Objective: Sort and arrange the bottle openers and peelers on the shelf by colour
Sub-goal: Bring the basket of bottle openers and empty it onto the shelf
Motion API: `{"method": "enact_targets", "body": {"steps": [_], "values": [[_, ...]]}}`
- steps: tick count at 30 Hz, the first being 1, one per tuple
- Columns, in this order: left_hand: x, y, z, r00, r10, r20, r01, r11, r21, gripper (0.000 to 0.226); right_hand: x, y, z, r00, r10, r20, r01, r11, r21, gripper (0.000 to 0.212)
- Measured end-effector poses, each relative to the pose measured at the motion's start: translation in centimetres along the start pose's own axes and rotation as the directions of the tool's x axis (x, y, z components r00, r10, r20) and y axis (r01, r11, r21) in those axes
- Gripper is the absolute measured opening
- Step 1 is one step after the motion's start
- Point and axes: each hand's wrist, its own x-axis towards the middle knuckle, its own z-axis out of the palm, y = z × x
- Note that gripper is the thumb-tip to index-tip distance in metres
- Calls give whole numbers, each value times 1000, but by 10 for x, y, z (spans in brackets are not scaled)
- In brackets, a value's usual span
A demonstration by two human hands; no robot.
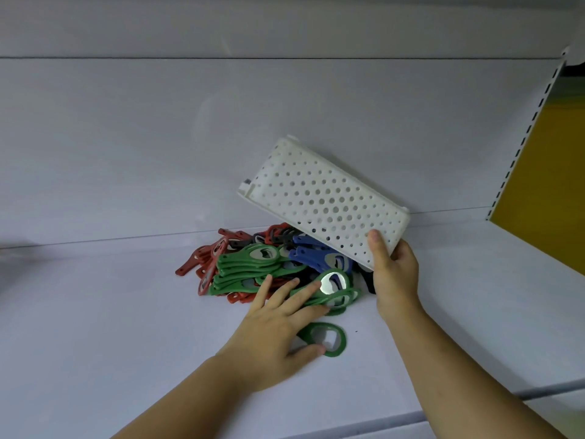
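While the right hand holds a tipped white perforated basket in its grip, left hand lies spread on green openers — red, blue heaped on shelf.

basket hides pile's rear | left hand covers green opener handle

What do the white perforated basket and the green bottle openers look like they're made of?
The white perforated basket, tipped up in the right hand, looks like matte moulded plastic: one uniform colour, evenly round holes, rounded rim. The green bottle openers under the left hand look like matte plastic bodies with shiny metal inserts, probably steel, which catch the light.
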Motion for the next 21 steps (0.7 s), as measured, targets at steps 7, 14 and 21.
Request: {"method": "enact_targets", "body": {"steps": [7,14,21], "values": [[0,-1,1,997,-34,-75,35,999,7,49,3,-5,-1,997,33,-67,-28,997,71,24],[1,-1,1,999,13,-41,-10,998,62,61,1,-10,-3,993,-28,-114,35,997,65,39],[0,-3,1,998,31,-56,-29,999,32,60,-4,-18,-1,997,39,-72,-26,984,175,12]]}}
